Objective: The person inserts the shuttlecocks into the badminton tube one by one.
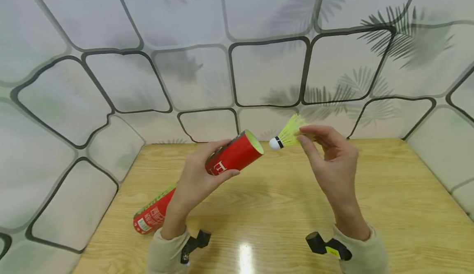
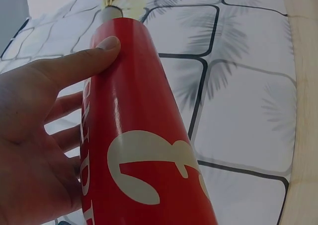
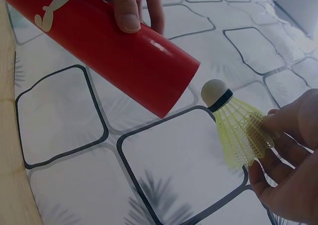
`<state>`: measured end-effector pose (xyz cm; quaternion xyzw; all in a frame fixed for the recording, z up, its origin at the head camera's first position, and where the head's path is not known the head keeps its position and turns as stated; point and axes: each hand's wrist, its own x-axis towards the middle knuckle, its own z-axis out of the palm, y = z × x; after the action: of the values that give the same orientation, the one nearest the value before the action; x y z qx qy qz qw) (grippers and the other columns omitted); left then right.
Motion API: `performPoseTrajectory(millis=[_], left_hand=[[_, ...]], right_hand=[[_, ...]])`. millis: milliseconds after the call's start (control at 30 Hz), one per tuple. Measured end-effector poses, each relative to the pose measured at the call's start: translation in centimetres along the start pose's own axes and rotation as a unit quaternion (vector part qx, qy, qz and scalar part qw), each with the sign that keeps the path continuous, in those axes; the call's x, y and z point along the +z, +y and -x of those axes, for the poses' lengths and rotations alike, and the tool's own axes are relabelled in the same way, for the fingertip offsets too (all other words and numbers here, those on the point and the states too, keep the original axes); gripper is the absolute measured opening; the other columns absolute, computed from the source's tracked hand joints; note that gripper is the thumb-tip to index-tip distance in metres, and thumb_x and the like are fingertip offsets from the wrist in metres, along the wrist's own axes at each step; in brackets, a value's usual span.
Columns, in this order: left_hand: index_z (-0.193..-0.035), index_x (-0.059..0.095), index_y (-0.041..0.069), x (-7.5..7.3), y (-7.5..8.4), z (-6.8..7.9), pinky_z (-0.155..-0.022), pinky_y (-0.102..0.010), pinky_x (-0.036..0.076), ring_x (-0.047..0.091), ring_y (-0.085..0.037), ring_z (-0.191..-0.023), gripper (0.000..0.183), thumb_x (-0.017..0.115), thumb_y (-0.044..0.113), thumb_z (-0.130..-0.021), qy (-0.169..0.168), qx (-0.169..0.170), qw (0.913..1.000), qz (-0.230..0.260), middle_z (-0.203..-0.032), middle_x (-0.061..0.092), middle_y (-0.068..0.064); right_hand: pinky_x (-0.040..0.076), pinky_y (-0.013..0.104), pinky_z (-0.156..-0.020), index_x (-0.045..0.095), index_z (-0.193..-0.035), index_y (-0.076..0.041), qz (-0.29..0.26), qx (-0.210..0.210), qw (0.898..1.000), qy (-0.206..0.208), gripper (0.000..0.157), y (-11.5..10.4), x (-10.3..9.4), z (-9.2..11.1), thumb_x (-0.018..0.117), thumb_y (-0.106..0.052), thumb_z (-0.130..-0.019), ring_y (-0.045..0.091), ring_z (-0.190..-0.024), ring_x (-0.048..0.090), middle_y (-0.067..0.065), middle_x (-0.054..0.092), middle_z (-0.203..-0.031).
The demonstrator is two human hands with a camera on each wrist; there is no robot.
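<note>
My left hand (image 1: 196,179) grips a red shuttlecock tube (image 1: 237,152), its thumb along the side and its fingers round the back. The tube is tilted, its uncovered end facing up and right, with a pale green inside visible. Between the thumb and fingers of my right hand (image 1: 333,163), a yellow shuttlecock (image 1: 290,134) is pinched by its skirt. Its white cork (image 3: 214,93), ringed by a black band, points at the tube's mouth, a small gap apart. In the left wrist view, the shuttlecock (image 2: 124,1) shows partly behind the tube's rim.
A wooden table (image 1: 281,208) lies below both hands. The red tube's lower length (image 1: 153,212) shows behind the left wrist, at the table's left side; whether it is a second tube I cannot tell. A patterned wall covering (image 1: 270,72) stands behind and at both sides.
</note>
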<state>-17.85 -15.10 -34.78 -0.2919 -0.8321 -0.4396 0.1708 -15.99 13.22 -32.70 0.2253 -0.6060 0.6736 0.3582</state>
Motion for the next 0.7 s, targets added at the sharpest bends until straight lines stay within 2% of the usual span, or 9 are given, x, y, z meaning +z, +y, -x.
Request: performPoseTrajectory(millis=[233,467,700], left_hand=[[-0.141,0.06,0.015,0.7,0.9,-0.2,-0.091,-0.038,0.057,0.063,-0.014,-0.114,0.071,0.092,0.015,-0.078,-0.01,0.021,0.9997,0.012,-0.134,0.065,0.005],[-0.141,0.06,0.014,1.0,1.5,-0.1,-0.092,-0.039,0.057,0.063,-0.016,-0.115,0.072,0.092,0.014,-0.078,-0.008,0.027,0.9994,0.019,-0.135,0.065,0.002],[-0.14,0.06,0.011,1.1,1.9,0.0,-0.09,-0.039,0.058,0.064,-0.019,-0.115,0.071,0.092,0.014,-0.077,-0.002,0.047,0.9987,0.019,-0.134,0.065,-0.001]], right_hand=[[0.053,0.028,-0.095,0.074,-0.108,0.008,0.079,-0.005,0.996,-0.043,0.024,-0.3,1.0,0.6,0.066,0.019,-0.089,0.017,-0.101,0.07,0.015,0.075,-0.105],[0.052,0.029,-0.099,0.077,-0.11,-0.004,0.181,-0.022,0.977,-0.113,0.028,0.0,1.9,1.4,0.071,0.013,-0.089,0.016,-0.107,0.07,0.005,0.076,-0.107],[0.054,0.027,-0.094,0.077,-0.111,-0.006,0.178,-0.018,0.972,-0.155,0.027,-0.2,2.1,1.9,0.072,0.01,-0.09,0.018,-0.107,0.07,0.004,0.076,-0.108]])
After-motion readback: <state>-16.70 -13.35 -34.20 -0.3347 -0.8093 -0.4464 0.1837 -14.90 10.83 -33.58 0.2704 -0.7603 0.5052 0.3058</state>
